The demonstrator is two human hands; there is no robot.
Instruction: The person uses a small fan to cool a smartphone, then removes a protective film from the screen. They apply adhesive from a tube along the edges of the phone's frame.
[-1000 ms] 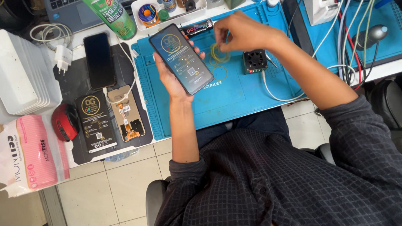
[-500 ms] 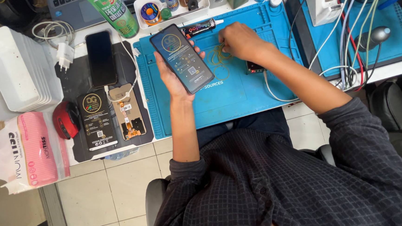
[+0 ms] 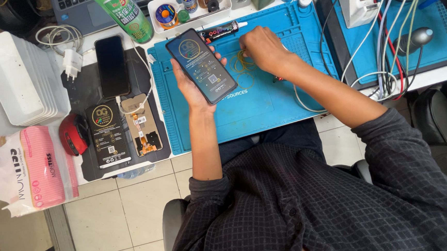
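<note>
Green spray can (image 3: 126,15), red mouse (image 3: 73,134), pink tissue pack (image 3: 32,171), perhaps a laptop (image 3: 77,13)

White workbench (image 3: 6,120) over pale tiled floor (image 3: 115,215), dark chair (image 3: 443,127) at the right.

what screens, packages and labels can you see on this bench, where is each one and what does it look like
Phone: held in left hand, lit dark screen with circular graphic.
Second phone: on the black mat, screen dark.
Black package: flat rectangle, gold round emblem, front left.
Pink tissue pack: clear wrapper, far left.
Green spray can: labelled, top.
</note>
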